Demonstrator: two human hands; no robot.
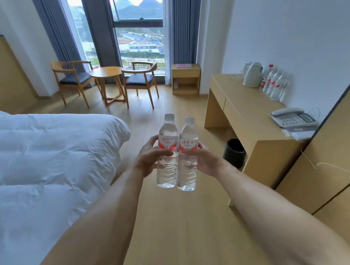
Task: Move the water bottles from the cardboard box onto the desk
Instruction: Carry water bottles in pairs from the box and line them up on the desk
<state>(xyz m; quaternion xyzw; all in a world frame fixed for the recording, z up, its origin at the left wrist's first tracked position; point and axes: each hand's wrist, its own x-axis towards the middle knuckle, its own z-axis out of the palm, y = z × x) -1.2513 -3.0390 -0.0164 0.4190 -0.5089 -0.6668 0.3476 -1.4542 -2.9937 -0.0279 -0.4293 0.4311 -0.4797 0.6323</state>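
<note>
Here, both bare forearms reach fwd from the bottom edge. The left hand (147,158) wraps a clear plastic water bottle w/ white cap and red-and-white label (167,152), thumb across its front below the label, fingers curled round the far side. The right hand (206,160) grips a second clear plastic bottle of the same kind (187,155) the same way. The two bottles are upright, side by side and touching, held in the air above the light wood plank floor (172,222), not resting on anything.

Taking the pale wooden desk (249,115) as landmark: the held bottles are left of it and nearer the camera, well apart from its top. A white-duveted bed (48,157) lies far left of the desk. A black round bin (235,153) stands under the desk's near end. On the desk's near part sits a grey corded telephone (294,118); at the far end, against the wall, a white electric kettle (253,74) w/ a row of clear red-labelled water bottles (273,83) just beside it. Beyond the desk, a small wooden nightstand (185,78); further left, a round wooden table (106,74) btwn two wooden armchairs by the window (138,30).
</note>
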